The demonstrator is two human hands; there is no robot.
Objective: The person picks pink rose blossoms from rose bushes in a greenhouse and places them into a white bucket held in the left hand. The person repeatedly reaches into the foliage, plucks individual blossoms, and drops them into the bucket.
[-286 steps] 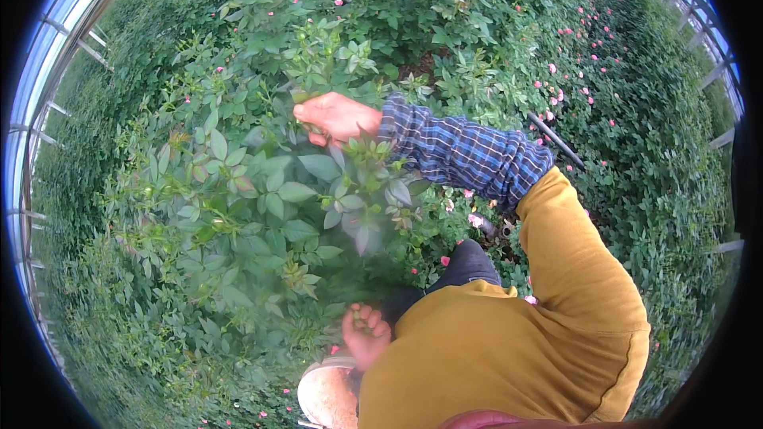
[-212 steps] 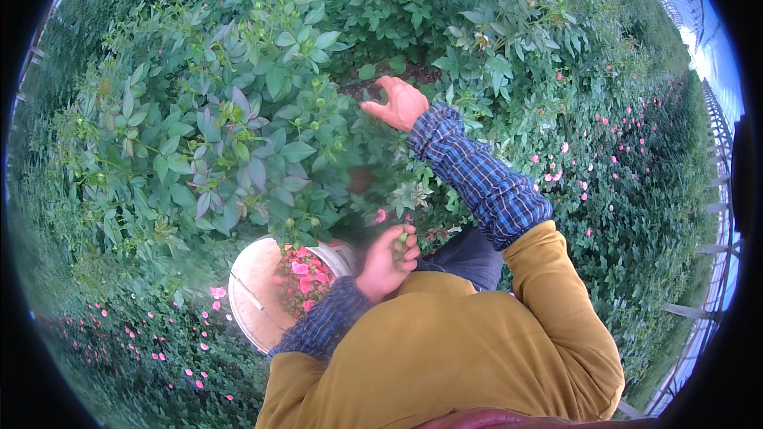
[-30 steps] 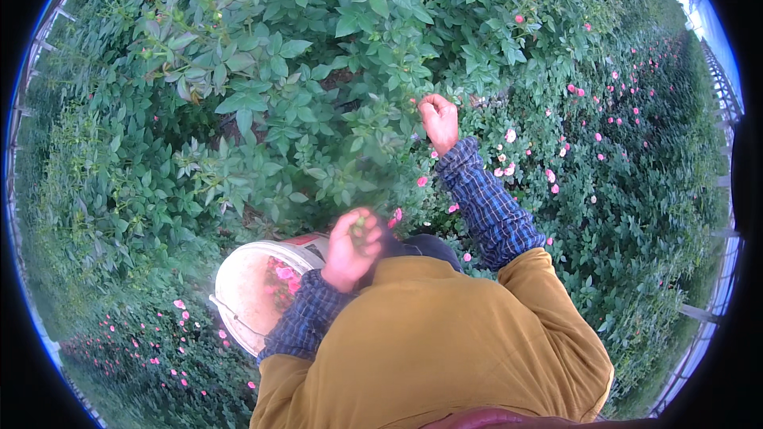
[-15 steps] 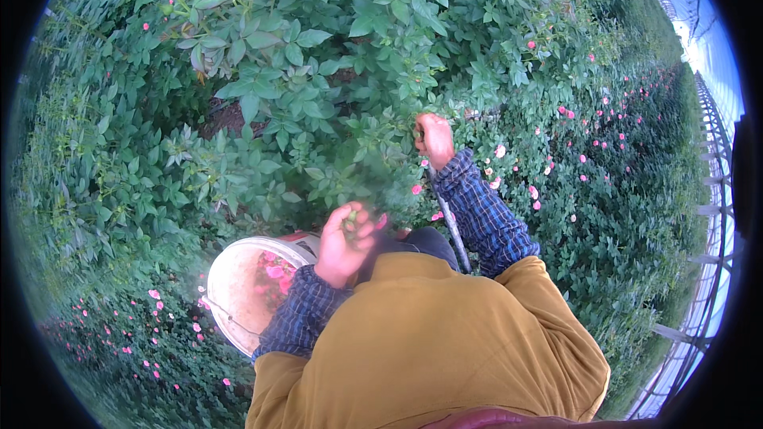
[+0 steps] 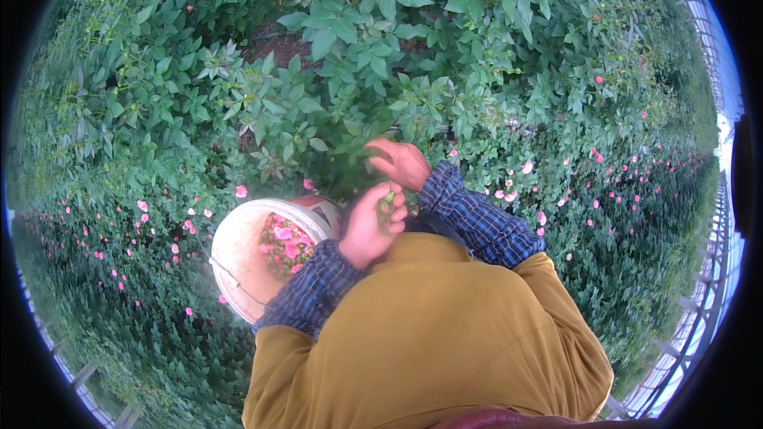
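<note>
My left hand [image 5: 376, 225] is curled in front of my body, its fingers closed round small green rose buds [image 5: 387, 202]. Just above it, my right hand [image 5: 404, 167] reaches leftward among the leaves of a rose bush [image 5: 338, 139]. The right fingers and thumb look spread, with nothing visible between them, though their tips are slightly blurred. A white bucket [image 5: 237, 250] stands tilted to the left of my left forearm. Pink rose blooms [image 5: 291, 248] and green buds lie inside it, partly hidden by my sleeve.
Dense rose foliage [image 5: 350, 24] spreads ahead, with a patch of brown soil [image 5: 278, 46] showing through. Pink blooms [image 5: 175, 248] dot the bushes on both sides. A greenhouse frame [image 5: 710, 230] curves along the right rim. The bucket's wire handle [image 5: 236, 280] hangs across its mouth.
My right hand has moved left and down from the bush toward my left hand, its fingers opening. The left hand has shifted slightly right, still closed on the buds. The view has turned somewhat.
</note>
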